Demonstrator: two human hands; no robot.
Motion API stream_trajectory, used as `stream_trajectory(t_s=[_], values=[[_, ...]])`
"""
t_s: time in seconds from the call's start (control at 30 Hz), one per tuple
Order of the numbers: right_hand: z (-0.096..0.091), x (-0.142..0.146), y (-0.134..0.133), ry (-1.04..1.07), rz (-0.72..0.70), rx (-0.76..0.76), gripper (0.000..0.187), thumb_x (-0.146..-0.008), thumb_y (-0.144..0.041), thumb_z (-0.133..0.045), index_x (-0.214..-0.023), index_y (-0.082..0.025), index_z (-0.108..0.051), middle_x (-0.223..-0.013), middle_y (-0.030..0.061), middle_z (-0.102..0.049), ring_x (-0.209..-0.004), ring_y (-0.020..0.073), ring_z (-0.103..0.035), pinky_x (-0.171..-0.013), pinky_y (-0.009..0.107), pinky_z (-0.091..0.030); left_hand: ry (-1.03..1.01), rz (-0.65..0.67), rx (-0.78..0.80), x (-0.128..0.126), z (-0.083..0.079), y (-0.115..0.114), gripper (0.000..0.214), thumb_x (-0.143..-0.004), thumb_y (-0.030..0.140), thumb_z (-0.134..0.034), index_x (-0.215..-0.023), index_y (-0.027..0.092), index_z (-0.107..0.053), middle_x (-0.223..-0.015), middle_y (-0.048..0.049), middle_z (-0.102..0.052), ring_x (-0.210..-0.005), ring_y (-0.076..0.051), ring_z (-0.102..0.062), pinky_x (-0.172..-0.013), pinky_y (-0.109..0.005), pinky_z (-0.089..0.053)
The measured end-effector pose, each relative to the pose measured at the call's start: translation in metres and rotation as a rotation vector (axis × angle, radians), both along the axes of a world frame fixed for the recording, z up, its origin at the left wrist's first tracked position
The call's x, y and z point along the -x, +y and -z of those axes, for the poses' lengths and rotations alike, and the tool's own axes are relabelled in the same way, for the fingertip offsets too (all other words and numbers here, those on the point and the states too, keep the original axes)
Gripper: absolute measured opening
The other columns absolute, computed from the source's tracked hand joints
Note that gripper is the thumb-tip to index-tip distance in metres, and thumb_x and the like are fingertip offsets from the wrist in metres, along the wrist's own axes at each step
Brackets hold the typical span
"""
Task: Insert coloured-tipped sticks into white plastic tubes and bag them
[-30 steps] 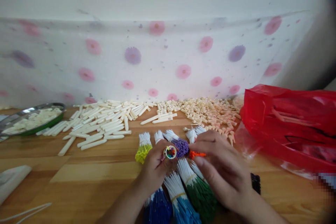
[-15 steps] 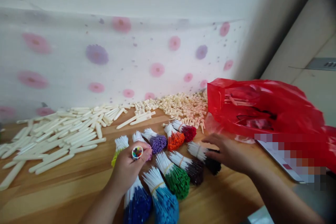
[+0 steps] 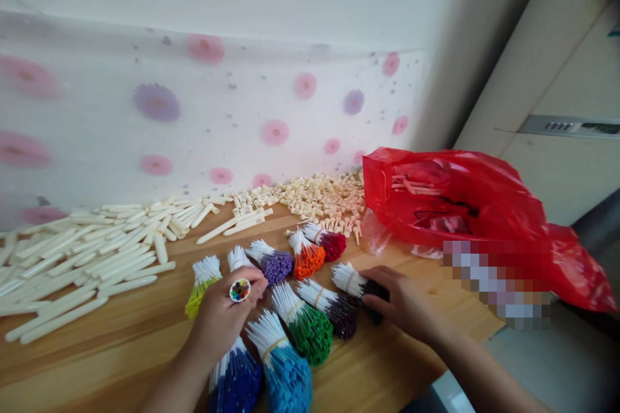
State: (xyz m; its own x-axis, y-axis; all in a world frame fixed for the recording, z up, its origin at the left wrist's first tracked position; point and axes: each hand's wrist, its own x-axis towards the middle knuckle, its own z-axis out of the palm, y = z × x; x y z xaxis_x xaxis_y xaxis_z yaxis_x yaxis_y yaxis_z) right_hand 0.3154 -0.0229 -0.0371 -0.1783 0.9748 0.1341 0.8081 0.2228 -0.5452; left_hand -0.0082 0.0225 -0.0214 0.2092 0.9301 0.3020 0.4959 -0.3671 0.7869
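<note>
My left hand [image 3: 223,316] is closed around a small white tube [image 3: 240,290] whose open end shows several coloured tips. My right hand [image 3: 405,303] lies on the black-tipped bundle [image 3: 356,282], its fingers curled over the dark end. Around them, banded bundles of thin white sticks with coloured tips fan out on the wooden table [image 3: 121,335]: yellow-green [image 3: 198,286], purple [image 3: 272,263], orange [image 3: 306,258], dark red [image 3: 329,242], green [image 3: 305,328], dark purple [image 3: 335,310], light blue [image 3: 285,368] and dark blue [image 3: 235,382].
A spread of white plastic tubes [image 3: 97,258] covers the table's left. A heap of cream plastic pieces [image 3: 320,201] lies at the back by a flowered sheet [image 3: 203,122]. A red plastic bag [image 3: 460,213] sits at the right, near the table's edge.
The view has swung right. My right hand has left the orange bundle and moved right onto the black-tipped bundle. My left hand still holds the tube.
</note>
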Motion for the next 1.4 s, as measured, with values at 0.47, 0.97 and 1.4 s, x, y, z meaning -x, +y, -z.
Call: stream_trajectory(t_s=[0.47, 0.97, 1.4], values=[[-0.001, 0.006, 0.105, -0.195, -0.334, 0.129, 0.013, -0.068, -0.005, -0.061, -0.064, -0.016, -0.067, -0.065, 0.0009, -0.066, -0.065, 0.0148, -0.060, -0.064, 0.026, -0.046, -0.066, 0.025, -0.090, -0.004, -0.013, -0.005, 0.020, -0.081, 0.028, -0.056, -0.068, 0.016, -0.065, -0.063, -0.0018, -0.065, -0.060, -0.015, -0.059, -0.058, -0.024, -0.045], [-0.093, 0.125, 0.008, 0.580, -0.605, -0.606, 0.032, -0.079, -0.005, -0.064, -0.106, -0.022, -0.062, -0.094, 0.0042, -0.059, -0.082, 0.0143, -0.061, -0.066, 0.023, -0.054, -0.048, 0.082, -0.112, -0.005, -0.009, -0.010, 0.009, -0.076, 0.019, -0.060, -0.068, 0.018, -0.065, -0.067, -0.0003, -0.063, -0.064, -0.015, -0.058, -0.059, -0.024, -0.042], [-0.088, 0.129, 0.010, 0.474, -0.697, -0.567, 0.027, -0.078, -0.001, -0.061, -0.102, -0.012, -0.067, -0.092, 0.0084, -0.061, -0.078, 0.0116, -0.062, -0.064, 0.017, -0.053, -0.014, 0.139, -0.034, -0.006, -0.011, -0.007, 0.011, -0.069, 0.014, -0.054, -0.065, 0.018, -0.064, -0.066, 0.0016, -0.062, -0.066, -0.014, -0.055, -0.067, -0.026, -0.041]])
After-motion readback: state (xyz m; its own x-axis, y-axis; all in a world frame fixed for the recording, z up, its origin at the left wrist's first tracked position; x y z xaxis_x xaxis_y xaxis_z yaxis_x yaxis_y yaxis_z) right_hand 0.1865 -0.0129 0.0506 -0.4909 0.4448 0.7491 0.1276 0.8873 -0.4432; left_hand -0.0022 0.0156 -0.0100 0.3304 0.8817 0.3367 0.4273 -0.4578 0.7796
